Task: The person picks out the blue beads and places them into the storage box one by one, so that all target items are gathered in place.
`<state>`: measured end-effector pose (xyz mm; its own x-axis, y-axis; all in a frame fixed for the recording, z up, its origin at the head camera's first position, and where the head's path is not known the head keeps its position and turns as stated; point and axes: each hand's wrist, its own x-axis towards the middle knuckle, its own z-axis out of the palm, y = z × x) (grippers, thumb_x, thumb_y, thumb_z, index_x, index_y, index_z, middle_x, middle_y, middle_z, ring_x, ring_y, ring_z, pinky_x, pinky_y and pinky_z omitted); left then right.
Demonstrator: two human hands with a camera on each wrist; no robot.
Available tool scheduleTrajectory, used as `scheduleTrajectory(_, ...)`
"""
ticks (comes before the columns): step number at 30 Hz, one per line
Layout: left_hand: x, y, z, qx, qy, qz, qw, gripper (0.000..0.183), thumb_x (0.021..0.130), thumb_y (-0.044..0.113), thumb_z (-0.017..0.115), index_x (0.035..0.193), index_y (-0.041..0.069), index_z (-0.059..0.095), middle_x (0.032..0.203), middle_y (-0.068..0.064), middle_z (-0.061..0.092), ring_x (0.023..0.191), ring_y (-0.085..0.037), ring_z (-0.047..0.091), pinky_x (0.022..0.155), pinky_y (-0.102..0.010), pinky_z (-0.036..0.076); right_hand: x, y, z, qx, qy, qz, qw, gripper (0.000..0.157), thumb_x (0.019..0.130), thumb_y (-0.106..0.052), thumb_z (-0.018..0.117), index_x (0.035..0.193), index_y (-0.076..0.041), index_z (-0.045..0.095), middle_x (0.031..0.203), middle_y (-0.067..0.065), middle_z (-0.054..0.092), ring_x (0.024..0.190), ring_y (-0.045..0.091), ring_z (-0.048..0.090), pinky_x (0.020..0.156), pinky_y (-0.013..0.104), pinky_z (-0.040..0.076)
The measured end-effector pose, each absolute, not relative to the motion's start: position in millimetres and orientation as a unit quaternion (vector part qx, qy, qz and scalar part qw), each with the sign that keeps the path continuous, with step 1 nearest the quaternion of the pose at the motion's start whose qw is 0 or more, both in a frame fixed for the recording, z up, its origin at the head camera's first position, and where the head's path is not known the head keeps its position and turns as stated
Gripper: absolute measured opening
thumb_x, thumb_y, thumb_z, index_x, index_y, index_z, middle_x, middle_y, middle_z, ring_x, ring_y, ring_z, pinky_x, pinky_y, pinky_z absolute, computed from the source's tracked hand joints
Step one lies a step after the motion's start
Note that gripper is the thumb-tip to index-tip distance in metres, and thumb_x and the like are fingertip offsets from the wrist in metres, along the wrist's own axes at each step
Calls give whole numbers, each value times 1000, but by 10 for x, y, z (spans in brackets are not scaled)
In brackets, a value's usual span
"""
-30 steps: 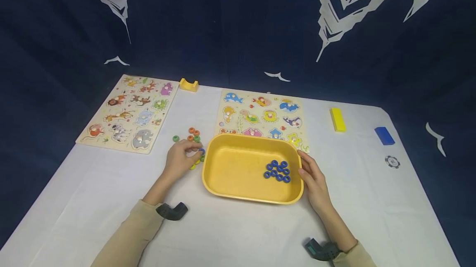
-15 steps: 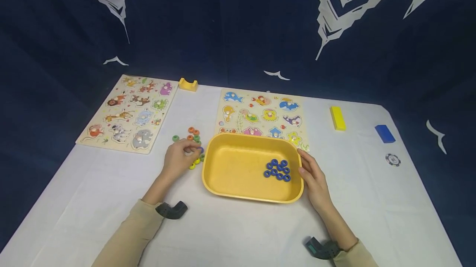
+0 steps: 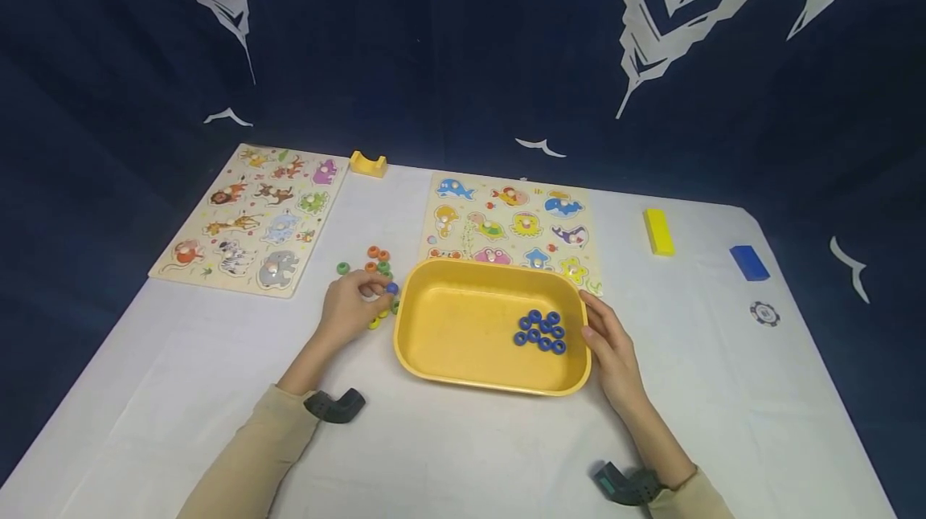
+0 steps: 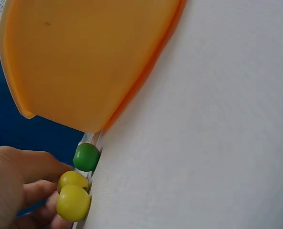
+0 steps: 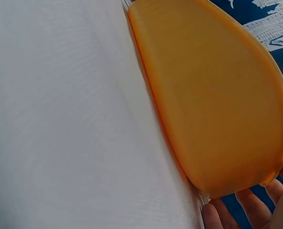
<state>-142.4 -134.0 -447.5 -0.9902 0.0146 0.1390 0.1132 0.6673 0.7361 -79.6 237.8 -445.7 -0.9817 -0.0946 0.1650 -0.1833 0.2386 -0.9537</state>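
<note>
A yellow plastic tray (image 3: 463, 382) stands in the middle of the table, with several blue beads (image 3: 545, 345) inside at its right end. Just outside its left end, my left hand (image 3: 350, 310) pinches a blue bead (image 3: 391, 288) between thumb and finger. Around those fingertips lie green (image 4: 87, 157), yellow (image 4: 73, 203) and orange beads (image 3: 372, 251). At the opposite end my right hand (image 3: 613, 350) holds the tray by its rim and outer wall. From the right wrist, its fingers show against the tray's end wall (image 5: 217, 119).
An animal puzzle board (image 3: 249, 222) lies at the back left, and a sea-animal puzzle (image 3: 510, 210) behind the tray. A yellow notched block (image 3: 367, 165) sits at the back edge. To the right are a yellow block (image 3: 658, 232), a blue block (image 3: 749, 263) and a round chip (image 3: 764, 313).
The blue bead at my left fingertips has turned and shifted slightly. Both hands, the tray and the beads in it have stayed almost in place.
</note>
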Motion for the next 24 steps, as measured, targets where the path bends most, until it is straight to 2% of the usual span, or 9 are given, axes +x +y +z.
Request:
scheduleTrajectory(6, -1316, -1178, -4066, -66, -855, -500, 116, 18, 73, 19, 71, 88, 12, 65, 77, 2, 61, 74, -12, 54, 70, -31, 48, -832, 2381, -4487, 95, -789, 606, 36, 42, 94, -14, 39, 136, -17, 34, 134, 14, 43, 121, 5, 42, 92, 13, 36)
scheduleTrajectory(9, -1263, -909, -3813, -132, -845, -506, 107, 17, 72, 17, 72, 87, 14, 65, 77, 3, 62, 74, -13, 55, 71, -33, 49, -842, 2373, -4478, 94, -787, 609, 37, 42, 94, -13, 38, 136, -16, 34, 134, 15, 43, 121, 5, 42, 92, 12, 37)
scheduleTrajectory(13, -1272, -513, -3727, -212, -871, -438, 70, 15, 71, 17, 72, 84, 17, 66, 73, 8, 60, 68, -7, 53, 64, -24, 46, -847, 2340, -4462, 88, -781, 617, 38, 42, 94, -11, 38, 136, -15, 34, 133, 16, 43, 120, 7, 43, 91, 13, 37)
scheduleTrajectory(17, -1358, -217, -3895, -229, -903, -364, 20, 15, 68, 17, 72, 82, 18, 66, 70, 11, 59, 65, -2, 51, 58, -17, 42, -838, 2321, -4444, 74, -782, 618, 34, 42, 94, -10, 38, 135, -16, 35, 133, 13, 44, 120, 7, 43, 91, 12, 37)
scheduleTrajectory(24, -1406, 115, -4155, -260, -930, -250, -68, 17, 69, 14, 69, 85, 17, 65, 63, 13, 54, 64, -4, 51, 54, -20, 40, -816, 2359, -4443, 60, -786, 614, 38, 43, 93, -4, 38, 135, -13, 35, 132, 15, 44, 120, 6, 43, 90, 11, 36)
